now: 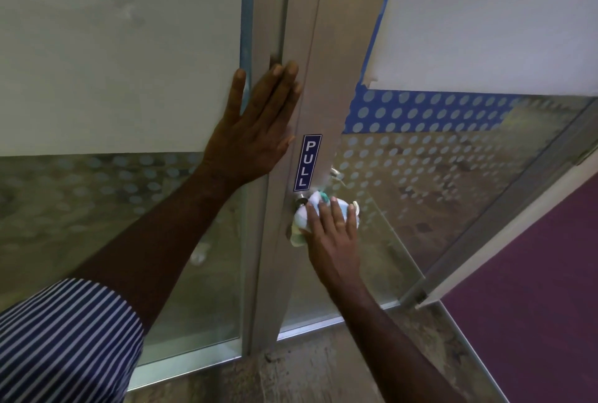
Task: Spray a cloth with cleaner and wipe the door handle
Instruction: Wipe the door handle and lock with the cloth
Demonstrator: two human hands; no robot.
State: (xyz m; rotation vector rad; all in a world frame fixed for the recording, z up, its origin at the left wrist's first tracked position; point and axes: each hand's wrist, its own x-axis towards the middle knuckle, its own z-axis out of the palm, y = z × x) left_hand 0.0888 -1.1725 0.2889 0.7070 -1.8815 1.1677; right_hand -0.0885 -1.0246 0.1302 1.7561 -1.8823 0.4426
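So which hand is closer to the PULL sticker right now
Left. The left hand lies flat on the frame right beside the PULL sticker. The right hand is below it, pressing the cloth on the door handle.

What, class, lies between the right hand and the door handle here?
Only the cloth. The right hand presses it onto the door handle, which shows just at its metal base and far tip. The left hand rests flat on the door frame, clear of it.
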